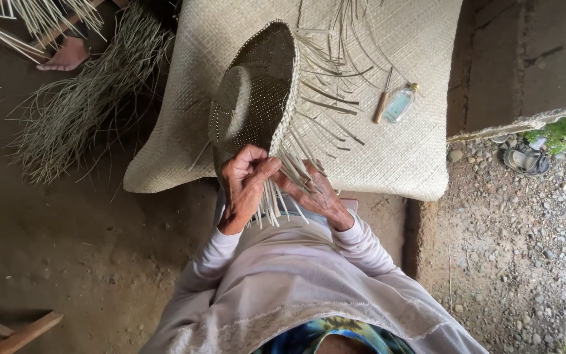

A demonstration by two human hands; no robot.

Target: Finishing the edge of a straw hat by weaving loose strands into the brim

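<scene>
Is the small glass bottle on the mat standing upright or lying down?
Lying down: the bottle rests on its side on the mat, beside a wooden-handled tool.

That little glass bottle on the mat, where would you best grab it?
Around its body, from above. The bottle lies on its side on the mat, cap pointing away, so its long sides are open. A wooden-handled tool lies close on its left; coming down avoids that.

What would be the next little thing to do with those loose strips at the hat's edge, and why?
Probably fold one more loose strip into the brim of the woven hat. The left hand pinches the edge, the right hand lies under the fanned ends, and many strips stick out unwoven along that rim.
</scene>
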